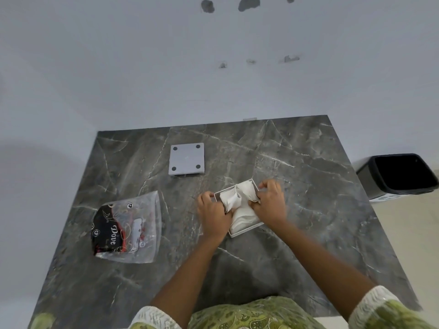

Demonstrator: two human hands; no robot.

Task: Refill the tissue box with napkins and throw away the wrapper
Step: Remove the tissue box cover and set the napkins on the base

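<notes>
My left hand (213, 213) and right hand (270, 205) grip closed on the napkins (240, 203), tucking them into the tissue box (247, 230); the empty wrapper (129, 227) waits left.

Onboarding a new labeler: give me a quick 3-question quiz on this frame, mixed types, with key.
1. True or false: the wrapper is already in the bin.
2. Where is the grey square lid relative to the tissue box?
A. on top of it
B. apart from it, farther back on the table
C. inside the bin
3. Fill in: both the left hand and the right hand press the ______ into the box.

Key: 1 false, it lies on the table left of the box; 2 B; 3 napkins.
</notes>
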